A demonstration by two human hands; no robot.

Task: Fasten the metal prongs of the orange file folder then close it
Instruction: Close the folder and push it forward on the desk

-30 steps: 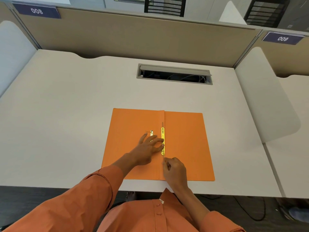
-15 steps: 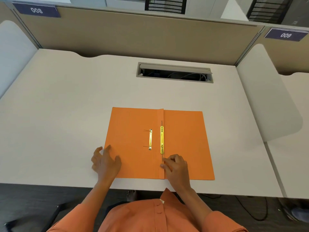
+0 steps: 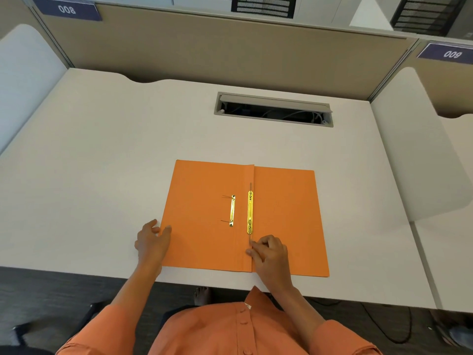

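On the near middle of the pale desk top (image 3: 102,155), the flat orange card file folder (image 3: 284,221) lies open, its spine fold running near-to-far. Along that fold sits the long brass fastener strip (image 3: 250,212), with thin metal prongs (image 3: 250,187) extending flat beyond its far and near ends on the same line. A shorter brass compressor bar (image 3: 232,210) lies loose on the left leaf, just beside the strip and parallel to it.

Right hand (image 3: 271,254): fingers curled, tips pressed on the fold at the near prong end; whether the prong itself is pinched cannot be told. Left hand (image 3: 153,242): spread loosely, fingertips meeting the near left edge of the left leaf, nothing enclosed.

Judgement: the prongs appear laid flat, so closing is the step in hand. The left hand is the nearer to the free edge; the leaf would swing rightward about the spine axis. The loose bar may slide or be trapped inside. The folder's near edge lies close to the desk's near edge; room is open to the left, right and far sides.
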